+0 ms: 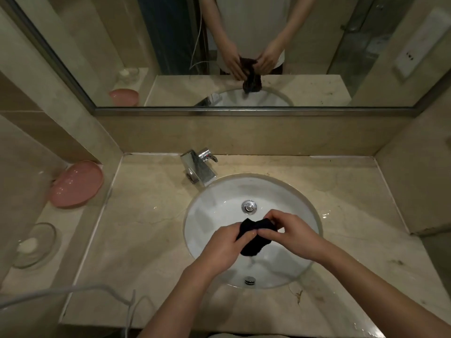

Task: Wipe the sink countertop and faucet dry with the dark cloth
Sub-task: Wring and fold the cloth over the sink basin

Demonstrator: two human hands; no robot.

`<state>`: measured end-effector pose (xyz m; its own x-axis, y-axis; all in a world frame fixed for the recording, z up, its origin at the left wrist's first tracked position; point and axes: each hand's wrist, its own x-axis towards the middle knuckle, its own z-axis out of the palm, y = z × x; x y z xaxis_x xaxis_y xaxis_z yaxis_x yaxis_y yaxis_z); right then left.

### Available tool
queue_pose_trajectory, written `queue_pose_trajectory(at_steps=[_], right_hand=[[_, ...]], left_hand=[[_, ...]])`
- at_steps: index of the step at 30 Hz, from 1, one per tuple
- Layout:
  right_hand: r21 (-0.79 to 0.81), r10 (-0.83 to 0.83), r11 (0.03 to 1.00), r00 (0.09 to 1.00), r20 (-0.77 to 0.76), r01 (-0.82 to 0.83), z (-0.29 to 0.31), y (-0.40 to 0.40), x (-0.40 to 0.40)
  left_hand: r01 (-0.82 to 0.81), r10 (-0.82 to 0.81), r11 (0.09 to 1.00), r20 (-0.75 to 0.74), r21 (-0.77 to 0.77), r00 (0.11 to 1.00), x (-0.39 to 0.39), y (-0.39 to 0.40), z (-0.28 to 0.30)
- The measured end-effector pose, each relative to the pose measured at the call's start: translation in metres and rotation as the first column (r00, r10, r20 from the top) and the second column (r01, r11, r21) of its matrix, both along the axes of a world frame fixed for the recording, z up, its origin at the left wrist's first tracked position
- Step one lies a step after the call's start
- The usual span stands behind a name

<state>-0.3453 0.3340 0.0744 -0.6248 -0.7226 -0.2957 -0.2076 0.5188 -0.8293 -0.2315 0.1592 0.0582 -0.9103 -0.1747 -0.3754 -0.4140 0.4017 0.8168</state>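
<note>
Both hands meet over the white sink basin (210, 215) in the lower middle of the frame, and between them is the dark cloth (256, 236), bunched up and held in the air above the bowl, not touching the porcelain. The left hand (223, 247) has its fingers curled round the near-left part of the cloth; the right hand (290, 231) pinches the upper right end with fingertips and thumb. A loose tail of fabric hangs down below the two hands.

The drain plug (249, 207) sits just above the hands in the picture, and the overflow opening (250, 280) shows at the lower rim of the bowl. The chrome faucet (199, 167) stands upper left of the basin, its spout angled toward the bowl. The beige marble countertop (146, 228) surrounds the sink, with shiny wet patches to the left and right of the basin and some dark specks toward the lower right.

At the left edge, on a side ledge, a pink dish (76, 184) leans against the wall, and below it a clear glass dish (36, 245) holds a pale bar of soap. A white cable (73, 290) loops across the lower left corner. The mirror (317, 57) across the top reflects the arms and the cloth.
</note>
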Motion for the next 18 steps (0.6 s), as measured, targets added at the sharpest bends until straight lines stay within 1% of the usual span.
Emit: queue_pose_trajectory(at_steps=[1, 3, 4, 5, 7, 9, 10, 11, 13, 14, 15, 16, 17, 18], right_hand=[[0.01, 0.018, 1.0, 1.0, 0.015, -0.018, 0.004, 0.002, -0.002], [-0.014, 0.098, 0.995, 0.987, 0.125, -0.097, 0.012, 0.004, -0.005], [-0.029, 0.146, 0.989, 0.976, 0.162, -0.143, 0.016, 0.004, -0.006], [-0.029, 0.172, 0.985, 0.972, 0.158, -0.17, 0.022, 0.003, -0.007], [-0.064, 0.141, 0.989, 0.984, 0.11, -0.134, 0.028, 0.001, -0.009], [-0.133, 0.073, 0.989, 0.991, 0.113, -0.058, 0.031, -0.001, -0.008], [-0.16, 0.048, 0.987, 0.99, 0.13, -0.027, 0.03, -0.001, -0.007], [-0.187, 0.027, 0.982, 0.99, 0.135, -0.001, 0.03, -0.003, -0.006], [-0.247, 0.004, 0.968, 0.985, 0.175, 0.04, 0.034, -0.005, -0.005], [-0.281, -0.004, 0.957, 0.974, 0.227, 0.069, 0.036, -0.007, -0.004], [-0.302, -0.011, 0.948, 0.957, 0.289, 0.102, 0.04, -0.01, -0.002], [-0.32, -0.023, 0.937, 0.939, 0.343, 0.14, 0.041, -0.013, 0.0], [-0.333, -0.054, 0.924, 0.927, 0.372, 0.188, 0.042, -0.015, 0.002], [-0.355, -0.089, 0.903, 0.914, 0.397, 0.242, 0.042, -0.017, 0.005]], left_hand=[[-0.021, 0.021, 1.0, -0.034, -0.004, 0.999, -0.001, -0.002, 0.003], [-0.082, 0.084, 0.996, -0.098, 0.024, 0.992, -0.003, -0.004, 0.009], [-0.105, 0.113, 0.992, -0.124, 0.069, 0.986, -0.004, -0.005, 0.012], [-0.127, 0.143, 0.985, -0.141, 0.119, 0.98, -0.005, -0.003, 0.016], [-0.203, 0.234, 0.958, -0.139, 0.204, 0.962, -0.008, -0.001, 0.021], [-0.282, 0.32, 0.922, -0.113, 0.264, 0.941, -0.009, -0.001, 0.018], [-0.283, 0.321, 0.925, -0.125, 0.252, 0.939, -0.008, -0.003, 0.017], [-0.238, 0.274, 0.942, -0.135, 0.237, 0.952, -0.006, -0.006, 0.014], [-0.032, 0.061, 0.968, -0.112, 0.248, 0.992, -0.001, -0.005, 0.013], [0.072, -0.051, 0.967, -0.093, 0.243, 0.994, -0.001, 0.0, 0.014], [0.132, -0.112, 0.962, -0.098, 0.239, 0.989, -0.002, 0.007, 0.016], [0.125, -0.095, 0.96, -0.13, 0.252, 0.987, -0.005, 0.015, 0.017], [0.051, -0.002, 0.953, -0.159, 0.3, 0.987, -0.009, 0.023, 0.017], [-0.073, 0.139, 0.924, -0.154, 0.374, 0.978, -0.015, 0.028, 0.019]])
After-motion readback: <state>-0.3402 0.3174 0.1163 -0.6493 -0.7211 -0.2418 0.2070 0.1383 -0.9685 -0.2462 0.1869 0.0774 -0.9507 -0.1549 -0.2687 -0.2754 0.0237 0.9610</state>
